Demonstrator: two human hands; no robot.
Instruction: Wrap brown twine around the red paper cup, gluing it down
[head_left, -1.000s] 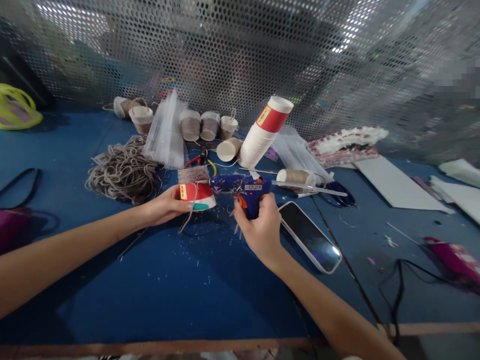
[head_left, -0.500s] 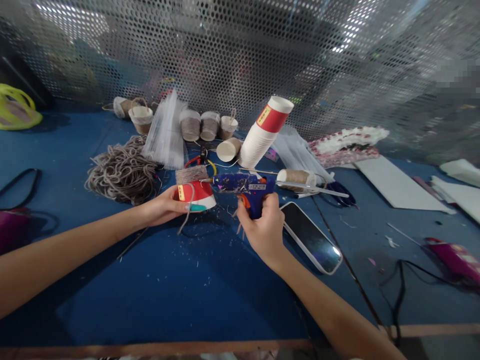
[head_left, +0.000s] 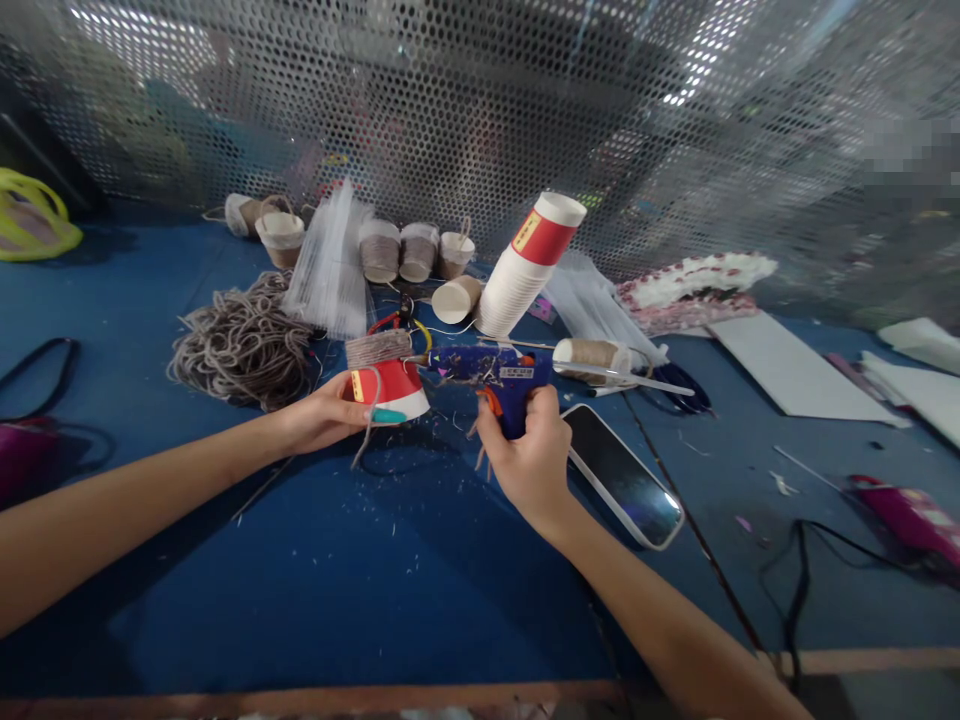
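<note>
My left hand (head_left: 330,411) is closed round a red and white paper cup (head_left: 394,388), tilted with its base up. Grey-brown cord (head_left: 377,349) is wound round the upper part of the cup, and a loose cord end hangs down past my thumb. My right hand (head_left: 529,455) grips a blue glue gun (head_left: 487,370) by its handle, with fingers at the orange trigger. A clear glue stick (head_left: 645,378) juts from the back of the gun. The nozzle points left and sits at or very close to the cup's side, just below the wound cord; contact cannot be made out.
A heap of grey cord (head_left: 240,345) lies left of the cup. Behind stand a leaning stack of paper cups (head_left: 517,280) and several cord-wrapped cups (head_left: 380,252). A phone (head_left: 626,480) lies beside my right wrist. A perforated metal screen (head_left: 465,120) closes off the back.
The cup and my left hand have shifted slightly left. The glue gun stays almost in place, still held by my right hand.
</note>
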